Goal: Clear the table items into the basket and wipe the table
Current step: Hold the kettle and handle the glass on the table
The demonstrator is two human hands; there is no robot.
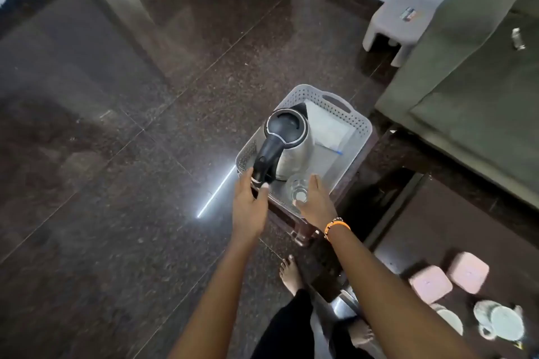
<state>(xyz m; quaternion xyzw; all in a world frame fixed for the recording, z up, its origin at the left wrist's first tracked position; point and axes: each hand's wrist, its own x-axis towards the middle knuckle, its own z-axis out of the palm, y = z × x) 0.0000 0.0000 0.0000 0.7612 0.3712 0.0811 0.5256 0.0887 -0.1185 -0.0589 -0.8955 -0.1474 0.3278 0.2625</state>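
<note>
A grey perforated basket [360, 125] sits on a small brown stand [287, 220] in front of me. A steel kettle [294, 151] with a black lid and handle stands inside it, over a white cloth [329, 128]. My left hand [250, 207] holds the lower end of the kettle's handle between thumb and fingers. My right hand [316, 202], with an orange band on the wrist, grips a clear glass [299, 188] just inside the basket's near edge, beside the kettle.
A dark table [414, 227] at lower right carries two pink containers [431, 284] and white cups on saucers [500, 320]. A green sofa [472, 96] fills the right side, with a grey stool [399, 17] behind it. My bare feet stand on the dark polished floor.
</note>
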